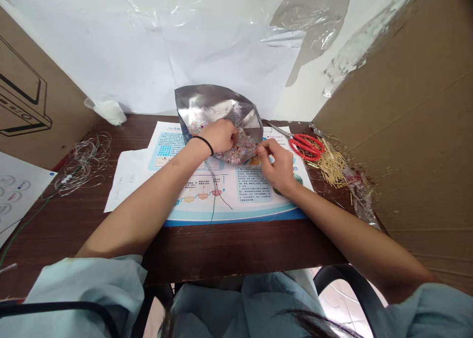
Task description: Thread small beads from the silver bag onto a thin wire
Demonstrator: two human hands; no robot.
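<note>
Sleeves flank the worktop, which carries an open silvery bag of beads. My left grip is inside it, my right grip beside its edge; I cannot tell whether either clamps anything.

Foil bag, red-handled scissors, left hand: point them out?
Foil bag (218, 101), head view: inner back wall.
Red-handled scissors (307, 145), head view: handle.
Left hand (218, 135), head view: back of the hand.
</note>
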